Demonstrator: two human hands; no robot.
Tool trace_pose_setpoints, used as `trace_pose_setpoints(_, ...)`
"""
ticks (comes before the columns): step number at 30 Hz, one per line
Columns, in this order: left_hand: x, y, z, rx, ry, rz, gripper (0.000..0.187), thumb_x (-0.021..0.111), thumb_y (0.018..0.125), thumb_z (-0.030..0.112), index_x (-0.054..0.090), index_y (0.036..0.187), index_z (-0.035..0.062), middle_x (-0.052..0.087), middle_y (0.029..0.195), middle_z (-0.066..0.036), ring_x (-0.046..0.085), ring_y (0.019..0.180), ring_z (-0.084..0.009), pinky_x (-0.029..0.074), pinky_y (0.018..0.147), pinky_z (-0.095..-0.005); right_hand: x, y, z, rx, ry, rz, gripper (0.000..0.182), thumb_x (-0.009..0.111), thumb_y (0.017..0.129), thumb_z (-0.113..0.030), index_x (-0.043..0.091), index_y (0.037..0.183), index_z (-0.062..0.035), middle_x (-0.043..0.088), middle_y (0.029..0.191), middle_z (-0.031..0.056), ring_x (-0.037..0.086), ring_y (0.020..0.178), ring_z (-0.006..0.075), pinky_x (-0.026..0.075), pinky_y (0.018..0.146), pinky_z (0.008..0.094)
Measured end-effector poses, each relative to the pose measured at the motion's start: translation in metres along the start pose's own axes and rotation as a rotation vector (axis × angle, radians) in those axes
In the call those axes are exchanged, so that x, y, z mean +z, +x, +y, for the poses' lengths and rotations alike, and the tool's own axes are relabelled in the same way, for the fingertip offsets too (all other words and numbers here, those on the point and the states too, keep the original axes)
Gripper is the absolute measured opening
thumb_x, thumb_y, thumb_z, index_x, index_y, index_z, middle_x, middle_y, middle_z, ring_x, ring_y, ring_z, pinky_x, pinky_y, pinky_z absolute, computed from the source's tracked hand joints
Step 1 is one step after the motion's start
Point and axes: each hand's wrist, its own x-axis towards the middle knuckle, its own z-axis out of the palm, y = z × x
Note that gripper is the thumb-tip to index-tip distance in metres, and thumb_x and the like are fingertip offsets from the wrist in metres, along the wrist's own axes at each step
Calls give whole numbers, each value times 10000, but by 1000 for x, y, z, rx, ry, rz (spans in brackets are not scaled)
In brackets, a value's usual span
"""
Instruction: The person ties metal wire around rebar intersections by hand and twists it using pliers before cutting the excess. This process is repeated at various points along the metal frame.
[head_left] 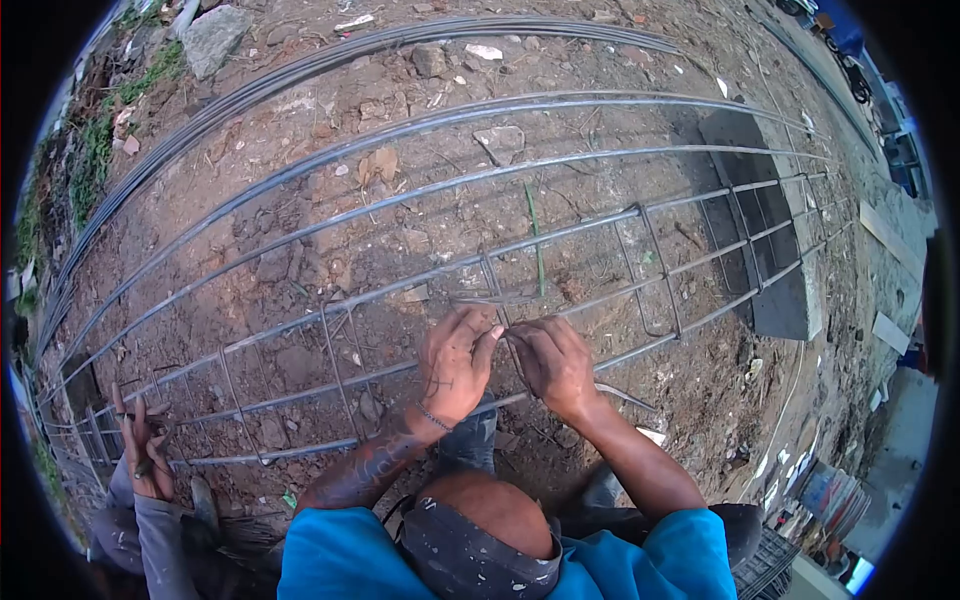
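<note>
Both hands meet at a thin steel stirrup (492, 277) on a long cage of rebar. My left hand (455, 362) is closed, its thumb and fingertips pinched against the stirrup. Facing it from the right, my right hand (553, 365) is closed too, fingertips bent in at the same spot. What the fingers pinch is too small to make out. Thin dark strands (495, 298) lie just above my left fingers. A long bar (390, 371) of the cage runs behind the hands, and a curved metal piece (626, 397) shows below my right wrist.
At the left end, a co-worker's hand (145, 452) is by the cage. A dark block (785, 300) stands under its right end. Loose long bars (400, 40) lie across the far dirt, with a big rock (214, 40) at upper left. Stirrups (335, 350) cross the cage.
</note>
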Motion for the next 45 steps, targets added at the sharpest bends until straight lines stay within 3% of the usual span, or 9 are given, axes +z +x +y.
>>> trace_pose_setpoints(12, -38, -16, 5, 159, 431, -129, 196, 606, 835, 76, 663, 1015, 24, 648, 964, -151, 583, 941, -382, 437, 890, -460, -54, -9, 7, -11, 263, -20, 195, 720, 783, -66, 588, 920, -25, 633, 1010, 152, 621, 923, 286, 498, 753, 393)
trace_pose_setpoints(16, -85, -9, -21, 174, 629, -109, 217, 544, 867, 49, 644, 1058, 19, 654, 955, -146, 614, 925, -324, 461, 872, -433, -86, -121, 85, 53, -308, -93, 408, 797, 713, -257, 496, 910, -64, 532, 952, 131, 549, 882, 316, 464, 762, 426)
trace_pose_setpoints(19, -110, 29, -25, -305, -101, -163, 249, 463, 926, 58, 628, 1101, -6, 679, 985, -120, 629, 896, -208, 496, 845, -334, -81, -220, 108, 247, -434, -758, 594, 695, 775, -505, 544, 1108, -37, 465, 1294, 188, 432, 1228, 367, 333, 1035, 487)
trace_pose_setpoints(26, -91, 40, -45, -380, -234, -640, 339, 464, 976, 181, 573, 1212, -36, 643, 1123, -167, 641, 998, -220, 494, 901, -323, -51, -264, 123, 513, -495, -686, 449, 669, 796, -454, 621, 1079, -108, 397, 1380, 235, 367, 1273, 417, 266, 1077, 533)
trace_pose_setpoints(28, -67, 51, -52, -686, -939, -701, 399, 507, 980, 278, 561, 1198, -51, 627, 1147, -160, 657, 984, -247, 525, 880, -351, -52, -254, 120, 453, -506, -733, 385, 645, 820, -382, 620, 1082, -101, 392, 1387, 239, 374, 1271, 415, 270, 1071, 544)
trace_pose_setpoints(31, -43, 84, -29, -954, -785, -967, 445, 548, 963, 344, 562, 1172, -49, 630, 1118, -168, 677, 919, -264, 573, 774, -361, -37, -264, 118, 435, -556, -686, 362, 638, 811, -332, 618, 1068, -79, 394, 1383, 248, 379, 1268, 417, 274, 1066, 551)
trace_pose_setpoints(40, -36, 79, -37, -661, -492, -1143, 400, 558, 960, 334, 582, 1183, 2, 640, 1093, -160, 669, 866, -283, 539, 725, -356, -85, -213, 73, 865, -115, -831, 351, 656, 771, -193, 503, 1001, 24, 561, 991, 218, 586, 863, 405, 482, 773, 483)
trace_pose_setpoints(42, -50, 72, -27, 154, -460, -901, 303, 639, 918, 262, 641, 1054, -9, 668, 975, -110, 664, 784, -158, 554, 652, -265, -128, -172, 33, 773, 91, -908, 272, 651, 798, -166, 526, 947, 23, 547, 945, 207, 575, 848, 394, 472, 779, 470)
trace_pose_setpoints(45, -51, 50, -51, 211, -208, -849, 288, 634, 911, 210, 623, 1147, 46, 639, 1098, -105, 648, 891, -182, 519, 810, -319, -175, -113, -23, 747, 188, -847, 221, 643, 825, -168, 554, 920, 11, 527, 891, 189, 564, 828, 377, 473, 768, 450)
